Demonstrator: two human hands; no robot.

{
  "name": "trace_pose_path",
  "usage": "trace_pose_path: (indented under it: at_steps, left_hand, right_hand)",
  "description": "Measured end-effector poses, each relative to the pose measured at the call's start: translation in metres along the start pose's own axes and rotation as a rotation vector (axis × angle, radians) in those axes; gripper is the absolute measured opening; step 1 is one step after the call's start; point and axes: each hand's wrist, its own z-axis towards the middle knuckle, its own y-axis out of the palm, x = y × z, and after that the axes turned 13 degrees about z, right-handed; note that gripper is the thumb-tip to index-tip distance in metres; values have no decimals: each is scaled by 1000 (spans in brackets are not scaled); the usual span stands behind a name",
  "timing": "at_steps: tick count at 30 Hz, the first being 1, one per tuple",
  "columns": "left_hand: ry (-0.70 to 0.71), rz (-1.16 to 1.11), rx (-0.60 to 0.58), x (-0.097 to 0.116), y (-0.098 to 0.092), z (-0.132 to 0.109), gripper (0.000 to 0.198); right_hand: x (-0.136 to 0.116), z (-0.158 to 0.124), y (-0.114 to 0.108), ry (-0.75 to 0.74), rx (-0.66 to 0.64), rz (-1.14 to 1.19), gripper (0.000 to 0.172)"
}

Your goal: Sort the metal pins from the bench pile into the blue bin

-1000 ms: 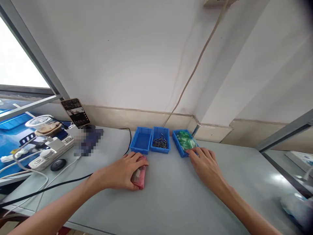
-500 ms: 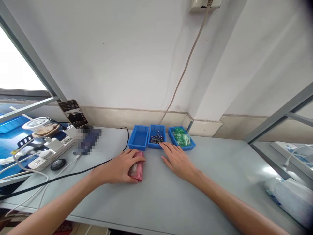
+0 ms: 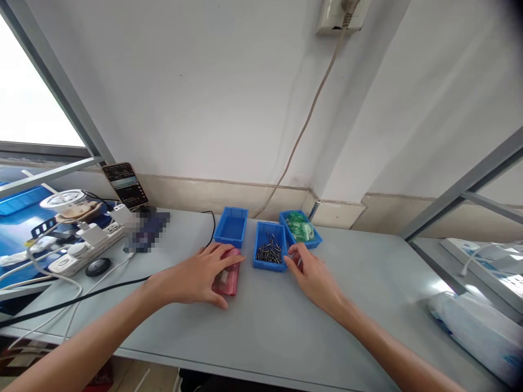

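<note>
The left hand arches with its fingers spread, index extended across the far end of a pink packet and thumb standing off by its near end; the packet lies beneath and between them, not clamped. It looks light, flattish and smooth, perhaps slippery, and is best taken by its long sides; its long axis runs away from the person, the far end leaning right. Beyond these fingertips sits a blue bin. Further right, just beside the right fingertips, is the pin bin, holding loose metal pins that point every way. It should be stiff, weighted by its pins, best held by opposite long walls; its long axis points toward the wall. The right hand has curled fingers at its right side; whether they pinch, I cannot tell. Just beyond them are green bags in another bin.
</note>
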Motion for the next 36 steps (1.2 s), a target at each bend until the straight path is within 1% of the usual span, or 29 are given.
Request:
trace_pose_path:
  at_steps: [1,2,4,5,7,9,10,12,15,18,20,23,25,27,29,32,36]
  left_hand:
    - [-16,24,11,6,-5,-3,103]
    - [-44,44,41,12,-9,-5,96]
    - [-86,69,127,28,-14,-6,70]
    - [-83,68,167,37,-14,-6,60]
    - [-16,32,216,56,-10,-4,46]
    - [27,-52,197,75,0,-2,34]
    - [36,-106,177,85,7,-1,31]
    - [29,-226,183,104,22,1,28]
    - [-37,-321,164,128,49,6,38]
    - [-107,-230,223,144,77,15,43]
    - [-157,-175,274,150,93,20,49]
    - [-211,-190,311,154,106,23,57]
    - [-237,-222,323,155,107,23,59]
    - [-256,-244,330,155,104,22,60]
    - [-265,-252,335,155,102,21,59]
    - [-277,-244,359,155,104,22,54]
    - [-303,-190,429,154,111,25,53]
  right_hand:
    - [2,2,1,39,-20,14,28]
    - [4,5,2,66,-40,25,32]
    - [8,11,6,91,-57,53,37]
    - [10,13,8,94,-53,66,37]
    - [13,17,13,78,-30,80,36]
    - [15,19,16,56,17,79,32]
    - [15,18,17,48,45,76,31]
    - [16,17,19,26,108,82,28]
    - [17,12,19,-47,156,113,30]
    - [17,5,18,-105,174,171,36]
    - [19,0,15,-96,151,224,41]
    - [24,-6,8,10,56,361,41]
    - [26,-8,2,138,-62,517,35]
    - [26,-9,-3,235,-171,677,43]
    - [23,-7,-7,273,-239,774,53]
    - [18,1,-15,225,-240,759,58]
    - [16,16,-28,70,-231,629,75]
